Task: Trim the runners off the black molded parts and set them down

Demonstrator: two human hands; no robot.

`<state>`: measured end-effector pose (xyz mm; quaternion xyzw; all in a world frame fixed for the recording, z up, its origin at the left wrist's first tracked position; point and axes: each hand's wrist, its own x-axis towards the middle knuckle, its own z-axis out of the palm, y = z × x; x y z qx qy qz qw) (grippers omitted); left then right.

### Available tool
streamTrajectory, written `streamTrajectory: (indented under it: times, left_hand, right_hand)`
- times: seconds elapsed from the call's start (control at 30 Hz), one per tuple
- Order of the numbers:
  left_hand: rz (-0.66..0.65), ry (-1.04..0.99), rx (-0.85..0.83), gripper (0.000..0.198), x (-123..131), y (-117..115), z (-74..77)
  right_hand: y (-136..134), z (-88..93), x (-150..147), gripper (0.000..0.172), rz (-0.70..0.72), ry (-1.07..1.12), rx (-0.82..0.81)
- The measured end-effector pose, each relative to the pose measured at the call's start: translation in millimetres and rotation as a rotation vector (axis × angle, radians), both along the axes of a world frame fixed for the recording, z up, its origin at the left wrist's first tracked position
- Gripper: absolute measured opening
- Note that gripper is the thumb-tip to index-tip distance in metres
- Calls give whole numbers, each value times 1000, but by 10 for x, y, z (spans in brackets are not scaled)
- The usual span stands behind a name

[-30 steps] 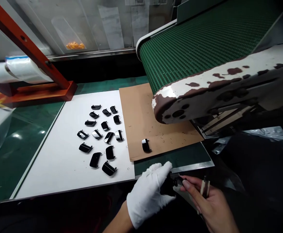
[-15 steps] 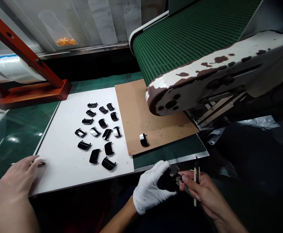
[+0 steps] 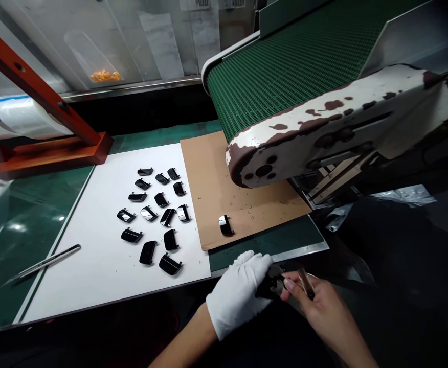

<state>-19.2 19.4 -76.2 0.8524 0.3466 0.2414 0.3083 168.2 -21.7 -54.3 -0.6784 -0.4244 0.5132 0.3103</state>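
Observation:
My left hand (image 3: pixel 239 289), in a white glove, is closed around a black plastic part (image 3: pixel 272 282) at the table's front edge; the glove hides much of it. My bare right hand (image 3: pixel 319 301) is closed on slim tweezers (image 3: pixel 306 283), tilted across its fingers. Its thumb and forefinger pinch at the near end of the black part, but what lies between their tips is too dark to make out. A similar glossy black part (image 3: pixel 226 225) with small pegs lies on the brown cardboard (image 3: pixel 212 179). Several more black parts (image 3: pixel 148 252) are spread over the white board (image 3: pixel 93 230).
A second pair of metal tweezers (image 3: pixel 47 262) lies across the white board's left edge. The green conveyor belt (image 3: pixel 285 71), in a chipped white frame (image 3: pixel 262 148), overhangs the cardboard. At the back left, an orange stand (image 3: pixel 89 148) holds a clear film roll (image 3: pixel 28 117).
Another person's bare hand has left the board's left side, and tweezers now lie there. My gloved fingers have closed further over the black part. The tweezers in my right hand have tilted.

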Motion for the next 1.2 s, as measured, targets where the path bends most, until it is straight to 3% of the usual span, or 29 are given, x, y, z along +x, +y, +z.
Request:
streamTrajectory:
  times: [0.1, 0.17, 0.43, 0.7, 0.87, 1.0, 1.1, 1.2]
  left_hand:
    - [-65, 18, 38, 76, -1, 21, 77]
    - [-85, -3, 61, 84, -7, -1, 43]
    - [9, -114, 138, 84, 29, -204, -372]
    - [23, -109, 180, 80, 119, -285, -558]
    - [-19, -112, 192, 78, 150, -311, -686]
    - [-161, -156, 232, 83, 214, -269, -558]
    - [-305, -179, 254, 81, 291, -184, -333]
    - [-359, -139, 232, 74, 330, -71, -107]
  right_hand:
    - [21, 92, 21, 35, 38, -49, 48]
    - [31, 110, 62, 36, 98, -5, 52]
    - [17, -64, 226, 43, 177, 200, 38]
    - [-23, -516, 363, 43, 225, 426, 47]
    - [-89, -829, 430, 33, 252, 537, 75]
    - [-184, -992, 378, 30, 231, 613, 50]
    - [-255, -1033, 284, 33, 172, 637, 28]
    - [-251, -969, 216, 38, 97, 617, 28]
